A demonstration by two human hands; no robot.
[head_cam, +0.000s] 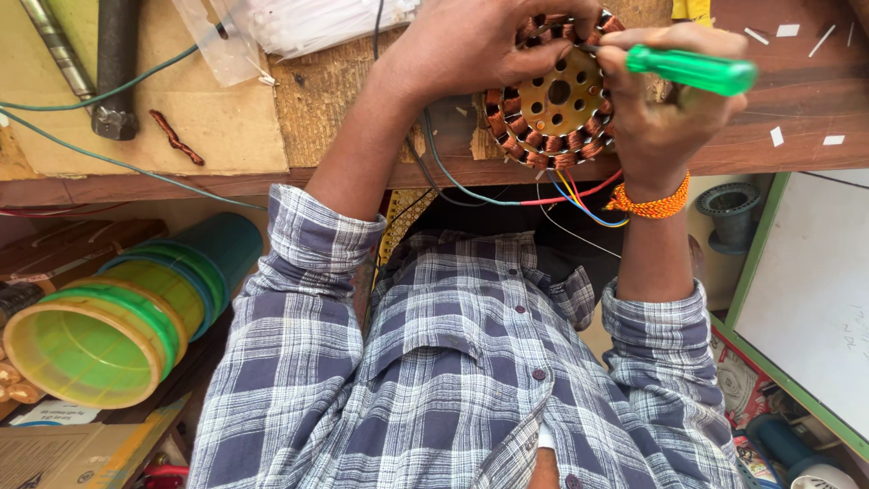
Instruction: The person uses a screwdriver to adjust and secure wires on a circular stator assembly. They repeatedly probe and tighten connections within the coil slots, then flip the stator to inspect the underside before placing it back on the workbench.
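Starting at the far left: stacked plastic tubs (109, 317), green and yellow, lie on their sides below the bench (226, 118) edge. Above them on the wood sit a dark metal rod (116, 63), a rusty twisted bit (176, 138) and loose green wire (118, 91). A clear plastic bag (299, 23) lies near the top edge.

Centre: the motor stator (554, 95), a round disc with a brass-coloured perforated plate ringed by copper windings, sits at the bench's front edge, flat face up toward the camera, so its axis runs roughly vertical. Coloured lead wires (570, 192) trail off its lower rim and hang over the edge toward the checked shirt (453, 362).

Left hand (471, 45): grip spread over the stator's upper-left rim, fingers curled onto the windings, steadying it.

Right hand (665, 113): grip wrapped shut around a green-handled screwdriver (692, 70). Long axis of the tool runs nearly level, handle to the right, shaft pointing left into the windings at the upper right rim. Orange thread band (650, 204) on that wrist.

Handling judgement: stator looks dense and rigid, likely heavy for its size. The plate and outer rim seem the safe holds; the fine copper coils and thin leads look easy to nick or pull.

Far right: a black spool (729, 204) below the bench, and a white board (806, 290) with green edging.
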